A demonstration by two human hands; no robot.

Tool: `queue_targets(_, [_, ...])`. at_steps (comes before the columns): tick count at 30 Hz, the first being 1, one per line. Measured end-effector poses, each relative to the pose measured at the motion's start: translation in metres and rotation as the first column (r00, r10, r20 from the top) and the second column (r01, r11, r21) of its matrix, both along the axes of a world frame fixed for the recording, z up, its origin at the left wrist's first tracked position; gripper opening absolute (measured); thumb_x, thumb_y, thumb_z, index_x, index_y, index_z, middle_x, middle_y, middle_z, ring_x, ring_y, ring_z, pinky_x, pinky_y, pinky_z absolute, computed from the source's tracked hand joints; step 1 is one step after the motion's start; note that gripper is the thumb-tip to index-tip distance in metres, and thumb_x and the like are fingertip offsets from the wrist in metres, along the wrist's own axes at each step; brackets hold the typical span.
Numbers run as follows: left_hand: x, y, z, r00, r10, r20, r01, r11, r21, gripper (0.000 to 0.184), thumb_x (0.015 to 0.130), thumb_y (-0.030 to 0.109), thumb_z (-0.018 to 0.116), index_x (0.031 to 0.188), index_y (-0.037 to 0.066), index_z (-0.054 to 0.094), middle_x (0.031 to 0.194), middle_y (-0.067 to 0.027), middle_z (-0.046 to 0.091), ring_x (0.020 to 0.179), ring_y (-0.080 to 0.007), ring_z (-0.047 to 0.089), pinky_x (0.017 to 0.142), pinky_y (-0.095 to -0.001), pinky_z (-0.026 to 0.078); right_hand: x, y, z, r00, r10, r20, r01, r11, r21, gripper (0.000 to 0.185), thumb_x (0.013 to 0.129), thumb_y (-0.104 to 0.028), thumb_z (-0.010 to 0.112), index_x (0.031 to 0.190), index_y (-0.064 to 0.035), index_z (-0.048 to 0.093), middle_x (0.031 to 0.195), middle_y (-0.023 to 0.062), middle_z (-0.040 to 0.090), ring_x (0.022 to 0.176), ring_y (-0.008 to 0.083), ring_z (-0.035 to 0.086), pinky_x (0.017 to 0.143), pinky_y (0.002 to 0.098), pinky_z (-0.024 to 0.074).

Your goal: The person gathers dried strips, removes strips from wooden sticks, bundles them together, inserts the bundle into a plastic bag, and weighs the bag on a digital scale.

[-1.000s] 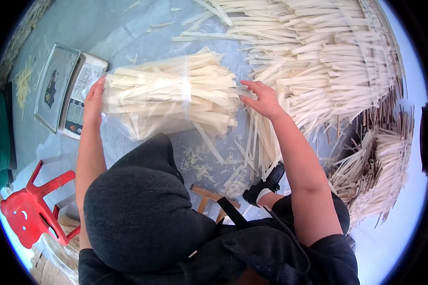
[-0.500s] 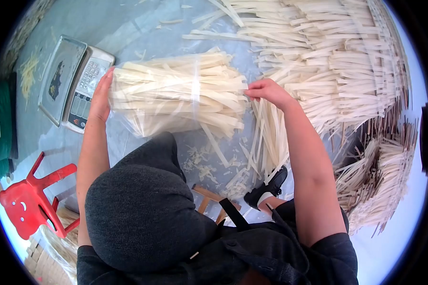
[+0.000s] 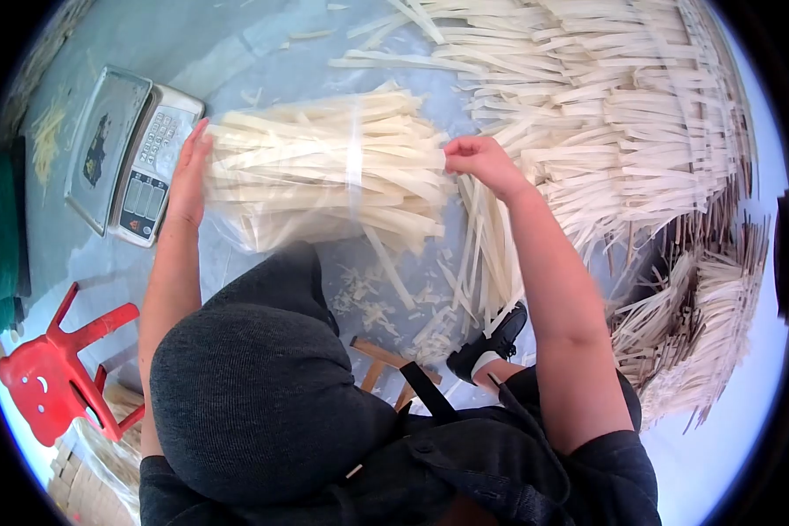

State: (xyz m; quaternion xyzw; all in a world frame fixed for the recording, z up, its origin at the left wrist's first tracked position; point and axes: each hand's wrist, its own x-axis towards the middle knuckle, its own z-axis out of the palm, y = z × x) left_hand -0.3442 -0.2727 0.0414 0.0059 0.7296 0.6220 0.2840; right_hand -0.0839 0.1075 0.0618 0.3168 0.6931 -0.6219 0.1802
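A thick bundle of pale, flat strips (image 3: 272, 158) lies sideways in front of me, in a clear plastic bag with a clear band (image 3: 355, 158) around it. My left hand (image 3: 189, 175) rests flat against the bundle's left end, fingers stretched out along the plastic. At the opposite end, where loose strip ends stick out, my right hand (image 3: 482, 164) is closed in a pinch on the tip of one strip. The thumb of my left hand is mostly hidden.
A digital scale (image 3: 149, 158) stands at the left beyond my left hand. A large pile of similar strips (image 3: 605, 114) covers the right side. Nearer are a red stool (image 3: 57, 377), a wooden stool (image 3: 381, 355) and scraps (image 3: 368, 302) on the floor.
My right hand has shifted slightly left and up, still at the bundle's right end. My left hand stays at the left end, and the whole view has moved slightly.
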Motion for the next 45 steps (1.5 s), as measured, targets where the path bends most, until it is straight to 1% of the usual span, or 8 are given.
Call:
queue_targets(7, [0.01,0.01,0.012,0.939,-0.232,-0.253,0.15,0.94,-0.306,0.054,0.092,0.035,0.06,0.139,0.013,0.047,0.145,-0.0109,0.042,0.134,-0.0207,0.037,0.11,-0.0334,0.028,-0.006,-0.042,0.006,0.916,-0.399,-0.028,0.377,0.886,-0.271,0.014,0.084,-0.011,0.067,0.094,-0.0026,0.067,0.087,0.0036,0.067,0.081,0.0092,0.059,0.076,0.0266,0.0481])
queue_targets(9, [0.009,0.01,0.014,0.986,-0.056,-0.159,0.034,0.99,-0.14,0.049,0.093,0.032,0.058,0.138,0.013,0.049,0.139,-0.0106,0.048,0.13,-0.0195,0.042,0.108,-0.0318,0.031,0.014,-0.044,0.005,0.836,-0.277,-0.474,0.491,0.763,0.421,0.017,0.086,-0.016,0.067,0.097,-0.0036,0.066,0.084,0.0049,0.066,0.078,0.0105,0.06,0.073,0.0281,0.0491])
queue_targets(13, [0.002,-0.006,-0.009,0.98,0.119,-0.162,-0.121,0.993,-0.001,0.041,0.095,0.029,0.057,0.133,0.012,0.054,0.134,-0.0093,0.054,0.126,-0.0174,0.046,0.106,-0.0299,0.034,0.082,-0.103,0.038,0.979,0.002,-0.203,0.116,0.817,0.565,0.018,0.087,-0.02,0.067,0.097,-0.0039,0.066,0.076,0.0032,0.067,0.067,0.012,0.061,0.061,0.0269,0.0483])
queue_targets(19, [0.018,0.002,0.011,0.981,0.025,-0.191,-0.048,0.992,-0.118,0.042,0.094,0.03,0.058,0.132,0.011,0.056,0.133,-0.0082,0.054,0.124,-0.0168,0.047,0.106,-0.0293,0.033,0.076,-0.163,0.051,0.942,-0.213,0.257,0.298,0.885,-0.357,0.016,0.088,-0.021,0.066,0.091,-0.0051,0.067,0.071,0.0084,0.065,0.063,0.0146,0.061,0.058,0.0284,0.0481])
queue_targets(23, [0.025,0.003,0.02,0.996,0.02,-0.084,-0.02,1.0,0.001,0.051,0.092,0.032,0.06,0.137,0.01,0.049,0.138,-0.0105,0.049,0.129,-0.0205,0.043,0.108,-0.0315,0.031,0.058,-0.13,0.055,0.992,-0.127,-0.011,0.127,0.98,0.155,0.016,0.088,-0.019,0.064,0.088,-0.0038,0.067,0.072,0.0103,0.067,0.061,0.0182,0.063,0.059,0.0317,0.0493])
queue_targets(27, [0.022,0.003,-0.044,0.767,-0.313,-0.56,0.103,0.922,-0.374,0.078,0.083,0.039,0.069,0.144,0.007,0.033,0.144,-0.0211,0.034,0.137,-0.034,0.029,0.112,-0.0404,0.027,0.031,-0.131,0.026,0.984,-0.061,-0.168,0.138,0.856,0.498,0.018,0.085,-0.018,0.067,0.085,-0.0005,0.067,0.071,0.0118,0.068,0.059,0.0191,0.063,0.059,0.0322,0.0497])
queue_targets(36, [0.025,-0.017,-0.028,0.899,0.057,-0.433,-0.085,0.995,-0.046,0.052,0.088,0.032,0.065,0.13,0.005,0.053,0.126,-0.0152,0.055,0.119,-0.0267,0.05,0.102,-0.0348,0.038,0.001,-0.124,0.095,0.948,0.268,0.174,-0.311,0.655,0.689,0.021,0.085,-0.018,0.065,0.1,-0.0032,0.068,0.077,0.0106,0.069,0.067,0.019,0.066,0.063,0.0321,0.0513])
queue_targets(45, [0.032,-0.073,-0.078,0.862,0.464,-0.203,-0.496,0.854,-0.154,0.041,0.095,0.035,0.055,0.121,0.004,0.059,0.113,-0.0094,0.063,0.106,-0.0172,0.055,0.093,-0.0307,0.041,-0.034,-0.172,0.038,0.961,-0.055,-0.272,0.14,0.943,0.302,0.053,0.082,-0.013,0.07,0.129,-0.0025,0.048,0.08,0.0028,0.061,0.082,0.0151,0.059,0.074,0.0281,0.0497])
